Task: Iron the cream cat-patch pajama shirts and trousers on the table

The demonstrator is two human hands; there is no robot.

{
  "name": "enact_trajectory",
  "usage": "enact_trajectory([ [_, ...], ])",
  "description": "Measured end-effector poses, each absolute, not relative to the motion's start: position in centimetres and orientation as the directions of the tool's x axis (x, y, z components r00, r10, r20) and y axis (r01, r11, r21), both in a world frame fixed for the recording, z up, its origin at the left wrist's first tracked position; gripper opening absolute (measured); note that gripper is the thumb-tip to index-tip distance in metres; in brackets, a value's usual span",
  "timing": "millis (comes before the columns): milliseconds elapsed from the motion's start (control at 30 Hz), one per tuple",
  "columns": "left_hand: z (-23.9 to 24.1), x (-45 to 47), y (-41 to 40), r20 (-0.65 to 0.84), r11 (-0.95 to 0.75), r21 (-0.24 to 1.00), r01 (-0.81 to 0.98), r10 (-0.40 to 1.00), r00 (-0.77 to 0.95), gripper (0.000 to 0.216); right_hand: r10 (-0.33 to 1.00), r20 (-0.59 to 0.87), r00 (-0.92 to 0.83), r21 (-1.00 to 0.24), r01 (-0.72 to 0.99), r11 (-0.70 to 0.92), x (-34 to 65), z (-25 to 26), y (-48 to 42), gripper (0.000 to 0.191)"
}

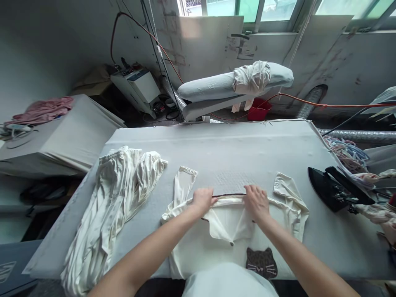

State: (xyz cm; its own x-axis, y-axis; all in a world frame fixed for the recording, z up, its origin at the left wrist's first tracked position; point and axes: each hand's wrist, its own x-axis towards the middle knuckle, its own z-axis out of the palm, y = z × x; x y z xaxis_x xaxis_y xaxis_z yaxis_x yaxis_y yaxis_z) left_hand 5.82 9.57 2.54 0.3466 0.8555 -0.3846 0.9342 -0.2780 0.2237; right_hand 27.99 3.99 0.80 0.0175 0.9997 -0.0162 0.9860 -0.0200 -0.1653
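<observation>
A cream shirt (192, 249) lies on the pressing table in front of me, its sleeves folded up towards the far side. Dark piping edges its neckline, and a brown cat-face patch (261, 262) sits low on the right. My left hand (204, 200) is closed on the left end of the neckline. At the other end of the same edge, my right hand (256, 201) grips the fabric with fingers curled over it. Between the hands the collar area opens in a V with a small dark button.
A heap of cream garments (114, 210) lies at left. A black iron (337, 189) rests at the right edge of the pressing table (222, 144). Beyond stand a padded sleeve board (210, 86) and a red bucket (259, 109). An orange hose (337, 105) crosses at right.
</observation>
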Motion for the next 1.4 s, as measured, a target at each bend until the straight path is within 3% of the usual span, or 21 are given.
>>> enact_trajectory([
  [133,1.8,8.3,7.3,-0.302,-0.384,0.227,0.895,0.846,0.439,0.026,0.952,0.247,-0.183,-0.248,0.937,0.245,24.4,-3.2,0.9,0.057],
  [233,0.0,6.1,5.9,-0.147,-0.353,0.227,0.908,0.909,0.39,0.036,0.949,0.314,-0.035,-0.284,0.95,0.129,25.4,-5.3,0.1,0.054],
  [367,-0.3,2.1,8.9,-0.082,-0.369,0.424,0.827,0.894,0.441,0.024,0.984,0.109,0.144,-0.436,0.896,-0.083,29.3,-2.5,3.0,0.04],
  [467,0.9,2.3,12.8,-0.255,-0.273,0.534,0.8,0.85,0.46,0.035,0.975,-0.016,0.22,-0.551,0.812,-0.193,29.3,1.3,5.5,0.041],
  [567,1.5,3.3,14.4,-0.425,-0.139,0.545,0.827,0.805,0.415,0.044,0.982,-0.149,0.119,-0.667,0.721,-0.188,24.7,2.6,7.0,0.032],
  [700,0.6,0.2,13.0,-0.316,-0.173,0.432,0.885,0.89,0.329,0.04,0.902,-0.424,-0.078,-0.802,0.496,-0.334,17.1,0.5,9.0,0.035],
  [800,0.5,-2.8,12.2,-0.18,-0.273,0.36,0.892,0.918,0.354,0.032,0.916,-0.4,-0.016,-0.829,0.433,-0.354,15.9,0.0,9.1,0.045],
  [900,1.5,-0.4,12.2,-0.048,-0.275,0.525,0.806,0.935,0.351,0.028,0.969,-0.231,0.084,-0.884,0.397,-0.245,18.3,1.3,6.0,0.04],
  [967,1.9,4.7,12.2,-0.143,-0.209,0.668,0.714,0.905,0.4,0.039,0.985,-0.034,0.17,-0.865,0.488,-0.114,20.1,1.7,2.6,0.032],
  [1033,2.1,10.9,12.0,-0.34,-0.094,0.741,0.665,0.802,0.492,0.054,0.991,0.081,0.107,-0.756,0.654,-0.009,21.5,1.4,-0.7,0.027],
  [1133,2.1,17.5,11.9,-0.493,0.017,0.751,0.66,0.679,0.544,0.058,0.986,0.0,-0.167,-0.663,0.738,0.126,24.7,1.0,-3.7,0.02],
  [1200,2.2,18.5,11.4,-0.486,0.024,0.743,0.669,0.706,0.515,0.055,0.984,0.03,-0.178,-0.682,0.716,0.15,29.4,2.1,-3.8,0.018],
  [1267,2.4,17.0,9.8,-0.436,-0.001,0.73,0.684,0.77,0.466,0.05,0.979,0.201,0.025,-0.644,0.757,0.112,36.8,4.2,-2.6,0.025],
  [1333,2.2,13.9,6.8,-0.266,-0.141,0.692,0.708,0.862,0.432,0.042,0.865,0.409,0.292,-0.465,0.882,-0.078,45.9,6.3,-0.5,0.042],
  [1367,2.0,12.1,4.9,-0.149,-0.255,0.654,0.712,0.88,0.452,0.037,0.827,0.456,0.33,-0.351,0.92,-0.174,50.5,7.1,0.7,0.055],
  [1400,1.6,10.3,2.8,-0.037,-0.379,0.604,0.701,0.865,0.5,0.034,0.847,0.395,0.355,-0.269,0.926,-0.263,54.7,7.5,1.9,0.068],
])
